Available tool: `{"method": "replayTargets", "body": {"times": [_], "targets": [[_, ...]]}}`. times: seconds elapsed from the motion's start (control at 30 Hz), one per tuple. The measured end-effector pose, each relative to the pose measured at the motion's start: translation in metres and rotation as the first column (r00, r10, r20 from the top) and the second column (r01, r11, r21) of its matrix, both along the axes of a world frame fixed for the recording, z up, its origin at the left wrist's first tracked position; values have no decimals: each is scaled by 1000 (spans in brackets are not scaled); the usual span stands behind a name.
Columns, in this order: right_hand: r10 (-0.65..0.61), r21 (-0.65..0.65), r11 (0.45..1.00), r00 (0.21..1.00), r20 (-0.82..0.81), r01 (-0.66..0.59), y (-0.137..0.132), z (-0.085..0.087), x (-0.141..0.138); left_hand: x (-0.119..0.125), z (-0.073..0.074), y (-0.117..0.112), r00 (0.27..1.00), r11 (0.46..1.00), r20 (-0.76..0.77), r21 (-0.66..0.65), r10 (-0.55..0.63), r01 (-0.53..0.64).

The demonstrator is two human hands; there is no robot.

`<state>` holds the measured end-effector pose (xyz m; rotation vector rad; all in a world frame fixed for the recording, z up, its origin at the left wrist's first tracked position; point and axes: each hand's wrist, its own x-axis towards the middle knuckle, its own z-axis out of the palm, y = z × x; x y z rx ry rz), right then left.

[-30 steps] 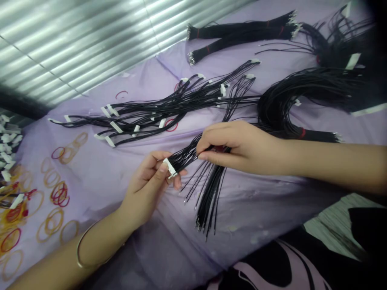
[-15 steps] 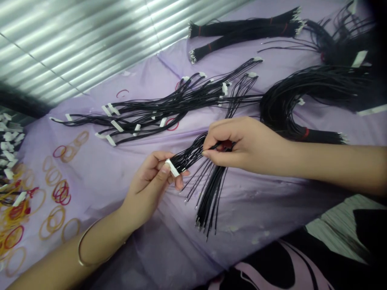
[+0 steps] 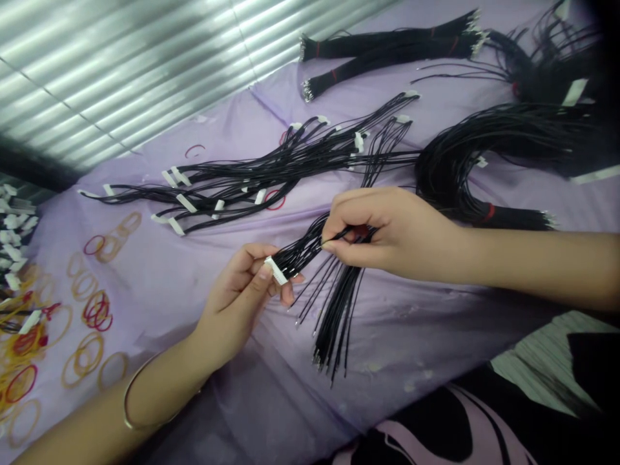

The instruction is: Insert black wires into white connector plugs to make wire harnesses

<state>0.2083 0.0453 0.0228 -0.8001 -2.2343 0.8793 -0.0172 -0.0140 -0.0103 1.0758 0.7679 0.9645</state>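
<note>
My left hand (image 3: 238, 298) pinches a small white connector (image 3: 275, 270) between thumb and fingers, with several black wires running out of it to the right. My right hand (image 3: 387, 231) is closed in a pinch on those black wires (image 3: 305, 248), just right of the connector. Under my right hand a loose bundle of black wires (image 3: 336, 323) fans down towards me, its bare tips near the front of the purple cloth (image 3: 203, 413). A thin bangle sits on my left wrist.
Finished wire harnesses with white connectors (image 3: 252, 177) lie spread behind the hands. Bound black wire bundles (image 3: 387, 48) and a big curved bundle (image 3: 484, 148) lie far and right. Rubber bands (image 3: 92, 310) are scattered at left, white connectors (image 3: 12, 239) at the left edge. A corrugated metal wall (image 3: 121, 64) stands behind.
My right hand slid a little right and up along the wires, then eased slightly back left. My left hand has kept the connector almost still.
</note>
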Motion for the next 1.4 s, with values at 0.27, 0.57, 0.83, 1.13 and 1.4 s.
{"method": "replayTargets", "body": {"times": [0.27,0.57,0.83,1.13,1.4], "targets": [[10,68,998,1000,0,-10,-1,-1,1,-1,-1,0,1000,1000,3,-5,-13,13],[14,95,995,1000,3,-15,-1,-3,0,0,1,0,1000,1000,-5,-10,-13,13],[20,81,997,999,-32,-17,-1,-8,-3,-2,-4,0,998,999,-53,25,-23,24],[18,28,999,999,-27,-17,0,-8,-3,-3,-4,0,998,999,-58,26,-27,29],[-12,-138,990,1000,22,15,-1,-3,-3,-3,-5,0,995,998,-97,54,-30,35]]}}
